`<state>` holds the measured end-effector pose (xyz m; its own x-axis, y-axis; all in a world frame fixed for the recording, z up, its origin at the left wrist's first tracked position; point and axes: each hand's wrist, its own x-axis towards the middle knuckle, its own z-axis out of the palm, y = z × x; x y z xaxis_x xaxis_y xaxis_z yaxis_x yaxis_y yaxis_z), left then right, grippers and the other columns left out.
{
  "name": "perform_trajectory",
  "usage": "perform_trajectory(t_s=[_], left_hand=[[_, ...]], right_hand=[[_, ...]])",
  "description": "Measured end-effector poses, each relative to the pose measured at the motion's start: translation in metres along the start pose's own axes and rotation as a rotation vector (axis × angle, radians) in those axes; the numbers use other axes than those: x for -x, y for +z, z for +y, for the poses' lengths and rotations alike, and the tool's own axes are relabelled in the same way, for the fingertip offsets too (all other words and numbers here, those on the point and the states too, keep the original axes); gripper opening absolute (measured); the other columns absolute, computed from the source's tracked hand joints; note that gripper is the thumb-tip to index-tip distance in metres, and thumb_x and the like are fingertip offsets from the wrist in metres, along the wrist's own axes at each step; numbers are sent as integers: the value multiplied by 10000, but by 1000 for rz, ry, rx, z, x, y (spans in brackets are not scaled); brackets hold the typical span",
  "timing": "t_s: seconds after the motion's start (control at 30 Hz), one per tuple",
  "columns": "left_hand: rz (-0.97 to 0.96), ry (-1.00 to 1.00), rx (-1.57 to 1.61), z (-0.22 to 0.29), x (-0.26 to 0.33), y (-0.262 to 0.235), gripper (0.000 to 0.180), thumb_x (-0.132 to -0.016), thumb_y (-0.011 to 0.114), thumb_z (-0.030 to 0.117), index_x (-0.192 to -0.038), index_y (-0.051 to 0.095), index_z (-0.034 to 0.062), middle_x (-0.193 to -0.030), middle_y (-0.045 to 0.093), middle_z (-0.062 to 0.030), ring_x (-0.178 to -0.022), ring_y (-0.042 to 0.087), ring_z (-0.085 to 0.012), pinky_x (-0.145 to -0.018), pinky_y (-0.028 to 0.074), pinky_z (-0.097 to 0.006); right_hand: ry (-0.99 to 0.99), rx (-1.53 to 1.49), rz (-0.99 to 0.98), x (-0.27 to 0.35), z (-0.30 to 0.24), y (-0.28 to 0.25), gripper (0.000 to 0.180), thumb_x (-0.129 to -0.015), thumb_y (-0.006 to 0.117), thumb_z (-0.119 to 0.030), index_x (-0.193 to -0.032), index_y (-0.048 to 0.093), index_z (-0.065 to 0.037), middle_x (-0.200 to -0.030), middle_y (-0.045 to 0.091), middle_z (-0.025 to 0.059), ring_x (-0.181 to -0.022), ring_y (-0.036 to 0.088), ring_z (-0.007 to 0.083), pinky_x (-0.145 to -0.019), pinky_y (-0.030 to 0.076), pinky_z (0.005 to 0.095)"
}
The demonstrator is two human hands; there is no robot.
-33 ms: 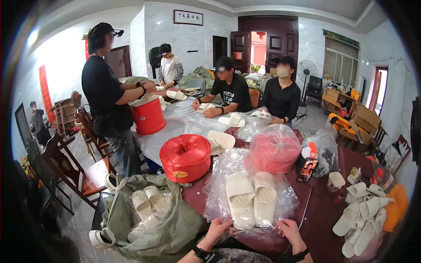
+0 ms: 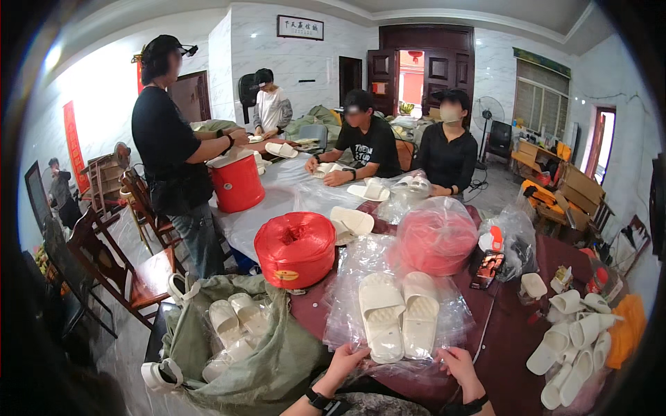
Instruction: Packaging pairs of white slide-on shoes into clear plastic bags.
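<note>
A pair of cream slippers lies side by side inside a clear plastic bag, on top of a stack of flat clear bags. My left hand pinches the bag's near left corner. At its near right corner, my right hand pinches the film with thumb and finger. Both hands rest low, just below the slippers' near ends, apart from the slippers themselves. Left of my hands stands a green woven sack with several bagged cream slippers in its mouth.
A red twine roll and a bagged red roll stand beyond the bags. Near the right roll lies a phone. Loose cream slippers pile up at the right. Several people work around the table; a red bucket stands at the far left.
</note>
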<state>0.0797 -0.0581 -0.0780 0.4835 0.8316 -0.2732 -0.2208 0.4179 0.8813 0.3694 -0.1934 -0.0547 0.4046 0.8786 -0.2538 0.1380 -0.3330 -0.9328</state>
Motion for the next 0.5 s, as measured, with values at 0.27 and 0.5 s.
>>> perform_trajectory(t_s=[0.27, 0.5], left_hand=[[10, 0, -68, -3, -3, -3, 243, -933, 668, 108, -1120, 606, -34, -939, 702, -89, -723, 712, -155, -546, 499, -224], [1, -4, -5, -9, -4, -3, 338, -944, 656, 113, -1245, 561, -7, -917, 691, -63, -722, 702, -156, -588, 536, -257]], right_hand=[[2, 14, 29, 3, 0, 1, 235, -959, 608, -233, -915, 703, -23, -809, 709, 44, -565, 563, 81, -463, 405, 214], [-14, -1, 16, 3, 2, -1, 261, -956, 622, -263, -904, 693, -17, -812, 717, 43, -571, 578, 83, -464, 417, 221]])
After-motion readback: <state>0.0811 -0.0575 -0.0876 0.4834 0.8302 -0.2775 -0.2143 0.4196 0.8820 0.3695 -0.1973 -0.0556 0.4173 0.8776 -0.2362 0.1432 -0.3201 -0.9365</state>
